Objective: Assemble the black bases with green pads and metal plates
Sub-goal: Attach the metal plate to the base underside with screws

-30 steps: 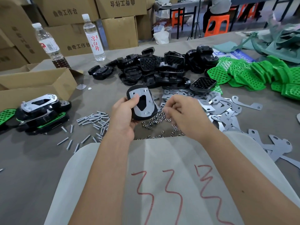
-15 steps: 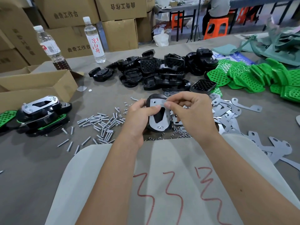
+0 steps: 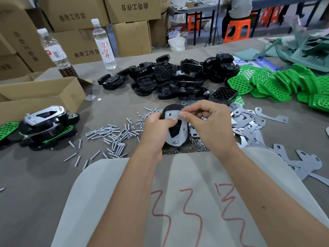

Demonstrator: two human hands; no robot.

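Two hands at centre frame work one part. Left hand (image 3: pixel 156 127) grips a black base (image 3: pixel 175 130) by its left edge, thumb curled over the top; a metal plate (image 3: pixel 175 132) lies flat on the base's upturned face. Right hand (image 3: pixel 211 125) has thumb and forefinger pinched together at the plate's upper corner, on something too small to make out, probably a nut from the loose scatter of nuts (image 3: pixel 195 145) just below the base.

Risks, as judged:
- The small piece could slip from the pinch and vanish among the loose nuts; smooth metal, tiny hold.
- The plate looks fixed only at its lower hole, so it could pivot or slide off alignment while the top corner is worked.
- The base is held off the counter (image 3: pixel 35 175) by one edge; a twist from the right hand could roll it out of the left grip.

Materials and shapes:
- Base: glossy black moulded plastic, rounded oval outline.
- Plate: thin, matte grey sheet metal with a dark cut-out in the middle.
- Screws (image 3: pixel 114 134): bright, slim, heaped left of centre.
- Spare plates (image 3: pixel 249 125): overlapping pile at right.
- Green pads (image 3: pixel 277 84): perforated, flexible-looking, upper right.
- Spare black bases (image 3: pixel 170 79): heaped at upper centre.
- Finished assemblies (image 3: pixel 44 125): stacked at left edge.
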